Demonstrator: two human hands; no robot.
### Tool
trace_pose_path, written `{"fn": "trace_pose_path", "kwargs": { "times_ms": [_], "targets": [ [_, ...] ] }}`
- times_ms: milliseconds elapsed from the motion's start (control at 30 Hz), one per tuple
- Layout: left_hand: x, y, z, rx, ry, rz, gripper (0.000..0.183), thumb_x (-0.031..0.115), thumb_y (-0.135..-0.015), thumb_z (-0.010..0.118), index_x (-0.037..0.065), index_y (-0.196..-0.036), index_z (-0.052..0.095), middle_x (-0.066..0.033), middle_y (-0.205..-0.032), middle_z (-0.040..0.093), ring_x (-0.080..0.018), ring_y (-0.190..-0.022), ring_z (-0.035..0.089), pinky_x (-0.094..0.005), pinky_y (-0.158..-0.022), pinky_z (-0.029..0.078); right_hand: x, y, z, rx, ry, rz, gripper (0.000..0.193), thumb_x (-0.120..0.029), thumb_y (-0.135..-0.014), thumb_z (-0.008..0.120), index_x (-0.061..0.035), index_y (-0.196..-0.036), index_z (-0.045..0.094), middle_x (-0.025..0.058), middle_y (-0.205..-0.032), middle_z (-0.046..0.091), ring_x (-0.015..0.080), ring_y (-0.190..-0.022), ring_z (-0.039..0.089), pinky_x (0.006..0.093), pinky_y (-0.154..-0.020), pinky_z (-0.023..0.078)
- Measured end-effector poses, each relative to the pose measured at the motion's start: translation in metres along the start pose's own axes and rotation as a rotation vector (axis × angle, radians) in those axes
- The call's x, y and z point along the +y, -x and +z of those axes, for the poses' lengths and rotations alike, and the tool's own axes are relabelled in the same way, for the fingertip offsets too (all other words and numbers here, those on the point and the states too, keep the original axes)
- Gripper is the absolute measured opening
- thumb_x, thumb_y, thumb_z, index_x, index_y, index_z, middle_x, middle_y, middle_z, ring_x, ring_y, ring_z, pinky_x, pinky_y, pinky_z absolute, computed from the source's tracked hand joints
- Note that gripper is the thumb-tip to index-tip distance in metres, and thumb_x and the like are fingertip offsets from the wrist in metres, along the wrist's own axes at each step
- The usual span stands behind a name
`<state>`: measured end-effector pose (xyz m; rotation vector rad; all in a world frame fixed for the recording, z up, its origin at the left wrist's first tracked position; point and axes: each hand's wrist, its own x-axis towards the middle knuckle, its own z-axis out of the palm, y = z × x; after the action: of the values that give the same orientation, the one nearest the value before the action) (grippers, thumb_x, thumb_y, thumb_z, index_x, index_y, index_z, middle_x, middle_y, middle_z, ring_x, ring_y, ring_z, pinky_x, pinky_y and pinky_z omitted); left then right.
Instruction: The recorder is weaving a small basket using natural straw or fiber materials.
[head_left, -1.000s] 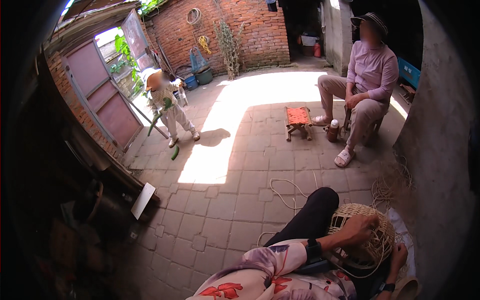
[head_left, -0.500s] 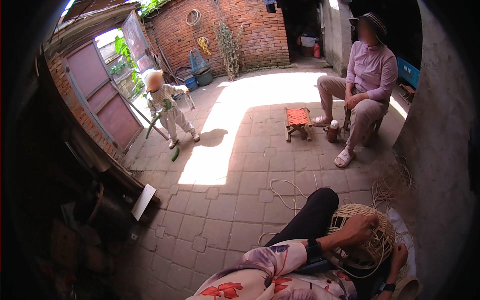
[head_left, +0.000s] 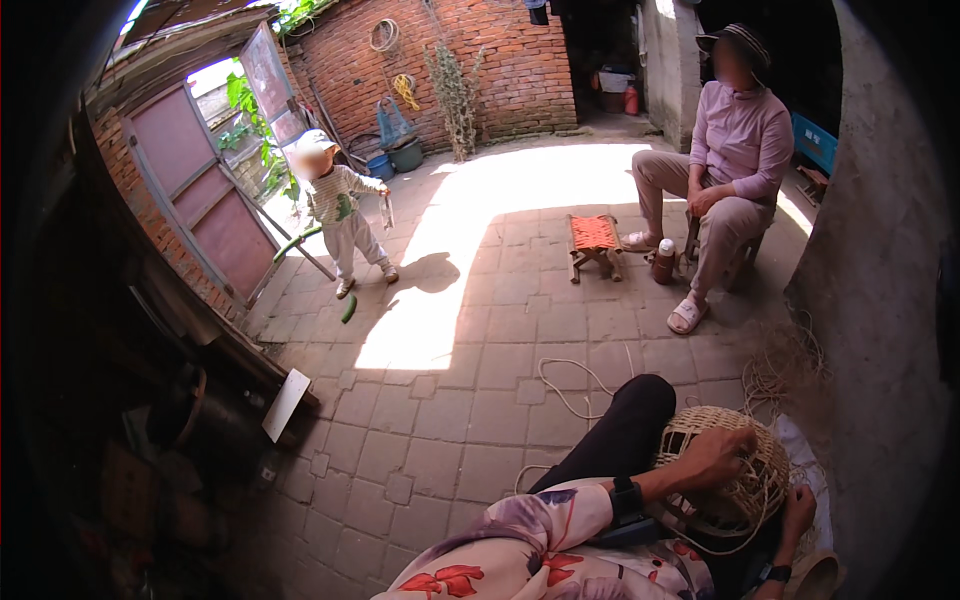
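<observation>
A pale woven basket of straw-like cord lies tilted in my lap, beside my dark-trousered knee. My left hand reaches over it with fingers pinched together at the weave, on what looks like a cord strand. My right hand is at the basket's lower right side, with its fingers curled against the weave and partly hidden. A loose strand loops along the basket's lower edge. Between the hands, the fine detail of the weave is too small to make out.
A seated person faces me beside a folding stool and a brown bottle. A small person stands near the door with a long green vegetable; another green vegetable lies on the paving. Loose cords pile beside the wall.
The small person has turned toward the door and swung the long green vegetable up and outward to the left. My hands and the basket stay almost in place.
</observation>
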<state>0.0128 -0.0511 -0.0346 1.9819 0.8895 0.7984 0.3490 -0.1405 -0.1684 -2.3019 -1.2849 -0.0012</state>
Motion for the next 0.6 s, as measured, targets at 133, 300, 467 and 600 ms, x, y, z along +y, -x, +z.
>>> {"fn": "trace_pose_path", "kwargs": {
  "times_ms": [133, 300, 467, 600],
  "targets": [
    [0.0, 0.0, 0.001, -0.01, -0.008, 0.009, 0.035, 0.01, -0.073, 0.058, 0.011, -0.108, 0.06, -0.0216, -0.088, 0.068, -0.0412, -0.083, 0.064, -0.049, -0.077, 0.05, 0.004, 0.001, 0.002, 0.024, -0.001, -0.005, 0.015, -0.019, -0.083, 0.06, -0.0043, -0.081, 0.061, 0.0152, -0.079, 0.064, 0.0359, -0.074, 0.062, 0.0448, -0.067, 0.047],
    [-0.001, 0.0, 0.0, -0.007, 0.003, 0.013, 0.034, 0.01, -0.074, 0.058, 0.011, -0.107, 0.06, -0.0213, -0.088, 0.068, -0.0406, -0.083, 0.065, -0.0485, -0.076, 0.05, -0.004, 0.001, -0.003, -0.005, -0.018, 0.009, 0.014, -0.019, -0.082, 0.06, -0.0044, -0.08, 0.061, 0.0151, -0.079, 0.065, 0.0362, -0.075, 0.063, 0.0448, -0.068, 0.047],
    [0.001, -0.002, -0.003, -0.01, 0.009, 0.006, 0.034, 0.009, -0.073, 0.058, 0.011, -0.107, 0.06, -0.0212, -0.087, 0.068, -0.0405, -0.083, 0.065, -0.0483, -0.076, 0.05, -0.008, -0.001, -0.002, -0.005, -0.019, 0.01, 0.014, -0.018, -0.082, 0.06, -0.0045, -0.081, 0.061, 0.0147, -0.079, 0.065, 0.0357, -0.075, 0.063, 0.045, -0.068, 0.047],
    [-0.003, -0.006, -0.001, 0.022, 0.031, 0.1, 0.034, 0.008, -0.072, 0.058, 0.01, -0.107, 0.06, -0.0225, -0.082, 0.066, -0.0419, -0.082, 0.065, -0.05, -0.075, 0.049, 0.001, -0.006, 0.003, 0.036, 0.029, -0.04, 0.014, -0.019, -0.082, 0.061, -0.0047, -0.08, 0.061, 0.0148, -0.08, 0.065, 0.0358, -0.077, 0.063, 0.0463, -0.067, 0.047]
  ]
}}
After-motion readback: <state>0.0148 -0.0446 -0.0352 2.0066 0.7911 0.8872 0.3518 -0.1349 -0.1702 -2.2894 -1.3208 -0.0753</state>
